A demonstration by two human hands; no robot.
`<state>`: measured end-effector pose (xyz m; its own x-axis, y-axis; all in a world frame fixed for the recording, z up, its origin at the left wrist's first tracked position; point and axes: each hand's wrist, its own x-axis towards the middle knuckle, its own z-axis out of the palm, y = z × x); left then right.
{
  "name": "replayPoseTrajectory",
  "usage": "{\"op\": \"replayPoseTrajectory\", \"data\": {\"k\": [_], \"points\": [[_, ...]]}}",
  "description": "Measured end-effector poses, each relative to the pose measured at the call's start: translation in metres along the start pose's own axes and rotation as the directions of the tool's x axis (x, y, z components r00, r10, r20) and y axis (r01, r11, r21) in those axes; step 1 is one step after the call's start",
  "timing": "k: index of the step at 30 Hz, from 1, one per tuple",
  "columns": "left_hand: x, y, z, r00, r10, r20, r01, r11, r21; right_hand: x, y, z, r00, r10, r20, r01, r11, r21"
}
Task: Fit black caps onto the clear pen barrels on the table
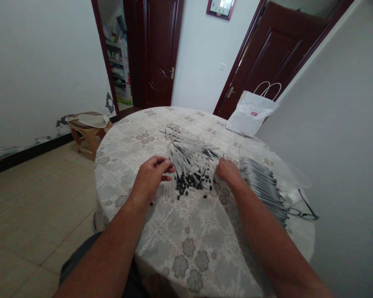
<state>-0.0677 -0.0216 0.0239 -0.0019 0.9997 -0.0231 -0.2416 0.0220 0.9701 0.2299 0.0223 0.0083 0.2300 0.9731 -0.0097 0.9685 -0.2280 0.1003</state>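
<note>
My left hand (151,176) is at the left edge of a loose pile of thin translucent plastic tubes (186,153). Its thumb and forefinger are pinched together, and whatever they hold is too small to make out. On the pile's right side, my right hand (227,170) is closed with its fingertips turned away, so its contents are hidden. Between the hands lie many small black plugs or caps (189,182), heaped at the near end of the tubes. Several dark thin rods (211,153) lie among the tubes close to my right hand.
Beside my right forearm, a row of finished-looking pens (264,186) lies on clear plastic film (289,169). Eyeglasses (303,214) rest near the table's right edge. A white paper bag (251,114) stands at the back of the round table (164,231); a stool (87,132) is left of it.
</note>
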Motion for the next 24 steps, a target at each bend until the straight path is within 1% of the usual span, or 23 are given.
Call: {"op": "replayPoseTrajectory", "data": {"k": [2, 3, 4, 6, 7, 8, 10, 12, 13, 15, 17, 19, 20, 22, 24], "points": [[-0.001, -0.002, 0.003, 0.998, -0.023, 0.054, 0.021, 0.999, 0.036, -0.016, -0.005, -0.007, 0.998, -0.051, -0.024, 0.052, 0.998, 0.039], [-0.002, -0.004, 0.005, 0.996, -0.035, 0.083, 0.031, 0.998, 0.052, -0.026, -0.008, -0.011, 0.993, -0.108, -0.043, 0.112, 0.99, 0.087], [-0.003, -0.005, 0.006, 0.992, -0.047, 0.114, 0.04, 0.997, 0.066, -0.036, -0.012, -0.014, 0.977, -0.199, -0.074, 0.209, 0.962, 0.173], [-0.005, -0.009, 0.01, 0.985, -0.063, 0.164, 0.049, 0.995, 0.087, -0.058, -0.022, -0.02, 0.918, -0.368, -0.144, 0.395, 0.841, 0.369], [-0.006, -0.011, 0.012, 0.98, -0.063, 0.189, 0.046, 0.994, 0.097, -0.068, -0.028, -0.022, 0.889, -0.426, -0.167, 0.454, 0.771, 0.446], [-0.006, -0.013, 0.013, 0.975, -0.06, 0.216, 0.037, 0.993, 0.108, -0.077, -0.034, -0.023, 0.866, -0.464, -0.186, 0.49, 0.713, 0.501], [-0.008, -0.016, 0.016, 0.962, -0.055, 0.268, 0.022, 0.992, 0.127, -0.091, -0.044, -0.021, 0.84, -0.499, -0.212, 0.52, 0.633, 0.573], [-0.008, -0.019, 0.017, 0.956, -0.059, 0.288, 0.022, 0.991, 0.129, -0.098, -0.05, -0.017, 0.835, -0.499, -0.23, 0.521, 0.587, 0.619], [-0.008, -0.02, 0.018, 0.96, -0.058, 0.275, 0.025, 0.992, 0.121, -0.1, -0.051, -0.014, 0.836, -0.494, -0.239, 0.52, 0.577, 0.63], [-0.007, -0.02, 0.017, 0.976, -0.048, 0.214, 0.028, 0.995, 0.095, -0.099, -0.048, -0.008, 0.84, -0.48, -0.254, 0.525, 0.598, 0.606], [-0.005, -0.019, 0.015, 0.99, -0.032, 0.14, 0.023, 0.998, 0.066, -0.096, -0.041, -0.002, 0.848, -0.468, -0.25, 0.525, 0.673, 0.521], [-0.003, -0.017, 0.013, 0.996, -0.026, 0.09, 0.024, 0.999, 0.026, -0.091, -0.032, 0.002, 0.871, -0.439, -0.222, 0.491, 0.764, 0.418], [-0.003, -0.017, 0.013, 0.997, -0.026, 0.076, 0.025, 1.0, 0.008, -0.087, -0.028, 0.004, 0.89, -0.404, -0.209, 0.455, 0.808, 0.374], [-0.002, -0.017, 0.013, 0.997, -0.031, 0.064, 0.032, 0.999, -0.018, -0.078, -0.022, 0.007, 0.933, -0.299, -0.203, 0.349, 0.888, 0.298], [-0.002, -0.017, 0.014, 0.997, -0.041, 0.064, 0.043, 0.999, -0.024, -0.068, -0.017, 0.008, 0.959, -0.199, -0.202, 0.244, 0.943, 0.227]]}}
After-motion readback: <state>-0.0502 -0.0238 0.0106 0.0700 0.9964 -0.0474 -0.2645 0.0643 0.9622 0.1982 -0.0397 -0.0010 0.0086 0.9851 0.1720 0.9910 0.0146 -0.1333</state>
